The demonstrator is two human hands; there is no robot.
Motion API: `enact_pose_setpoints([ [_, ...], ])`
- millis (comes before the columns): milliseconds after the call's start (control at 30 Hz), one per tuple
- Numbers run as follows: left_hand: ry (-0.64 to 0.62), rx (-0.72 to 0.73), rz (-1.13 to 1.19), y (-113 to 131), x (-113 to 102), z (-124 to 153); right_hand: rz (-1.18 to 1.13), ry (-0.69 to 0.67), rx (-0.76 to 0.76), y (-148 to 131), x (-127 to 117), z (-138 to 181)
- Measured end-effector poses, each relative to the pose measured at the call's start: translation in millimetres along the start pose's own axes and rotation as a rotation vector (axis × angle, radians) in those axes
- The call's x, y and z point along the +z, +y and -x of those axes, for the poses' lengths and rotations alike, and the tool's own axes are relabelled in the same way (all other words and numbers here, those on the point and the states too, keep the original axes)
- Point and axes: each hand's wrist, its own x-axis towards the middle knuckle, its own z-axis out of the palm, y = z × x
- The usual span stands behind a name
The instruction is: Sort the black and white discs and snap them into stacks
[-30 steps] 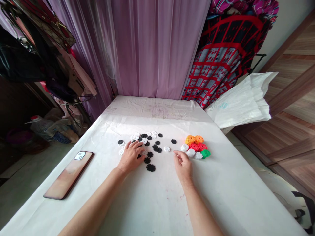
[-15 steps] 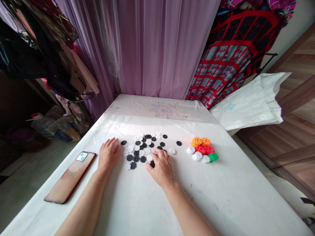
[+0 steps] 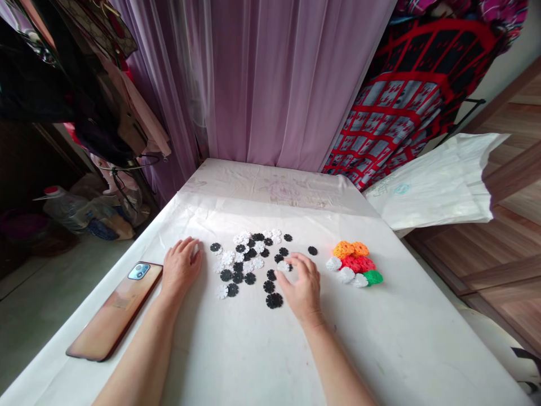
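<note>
Chg since ~0.5 s ago: R hand (image 3: 303, 287) has shifted R off the short col. of blk discs (image 3: 269, 287), which now shows fully. Wht disc (image 3: 283, 266) now sits further L, approx. betw. R thumb & index; lone blk disc (image 3: 312, 250) well apart from it. L hand (image 3: 181, 266) stays beside phone (image 3: 118, 318), as at 0.5 s; at 1 s it was over the pile.

Fingers: R thumb & index apart, either side of wht disc; pinch or mere contact, can't tell. L fingers loosely together, thumb out, resting on worktop (image 3: 380, 349), nothing held.

Meaning (judgmt): handling of discs appears to be R hand only for now, spreading them out. Mixed blk/wht pile (image 3: 237, 277) lies loose betw. hands; coloured pcs (image 3: 357, 263) grouped to R, w/ some wht.

Containers: wht bag (image 3: 439, 180) at R edge, contents hidden. Floor L: red-capped bottle (image 3: 65, 213), contents unclear; clear plastic bag (image 3: 103, 220) w/ smth blue & tan, unidentif.
</note>
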Motion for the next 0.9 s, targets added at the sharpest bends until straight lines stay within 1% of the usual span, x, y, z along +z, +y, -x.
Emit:
enact_pose_setpoints([
  [67, 0.01, 0.02, -0.015, -4.2, 1.6, 0.0, -0.008, 0.099, 0.084, 26.0, -10.0, -7.8],
  [100, 0.009, 0.041, -0.015, -5.9, 2.7, -0.2, -0.008, 0.121, 0.123, 37.9, -13.7, -10.5],
  [167, 0.008, 0.081, -0.008, -8.3, 5.0, -0.9, -0.001, 0.115, 0.171, 54.9, -16.7, -12.7],
  [233, 0.01, 0.103, -0.006, -9.8, 6.3, -1.8, 0.02, 0.08, 0.182, 60.9, -14.5, -11.8],
  [367, 0.012, 0.102, -0.011, -11.2, 5.8, -2.5, 0.066, 0.025, 0.168, 53.9, -6.8, -9.2],
  [500, 0.005, 0.099, -0.018, -11.0, 4.0, -2.3, 0.108, -0.008, 0.172, 49.4, -6.2, -9.7],
  [767, 0.012, 0.117, -0.007, -11.1, 4.7, -4.1, 0.123, 0.028, 0.142, 54.2, -7.3, -8.5],
  [833, 0.012, 0.114, -0.007, -9.5, 3.8, -3.9, 0.107, 0.057, 0.1, 50.6, -8.8, -8.2],
  [900, 0.002, 0.109, -0.01, -7.6, 2.2, -3.5, 0.096, 0.068, 0.033, 39.9, -9.2, -8.4],
])
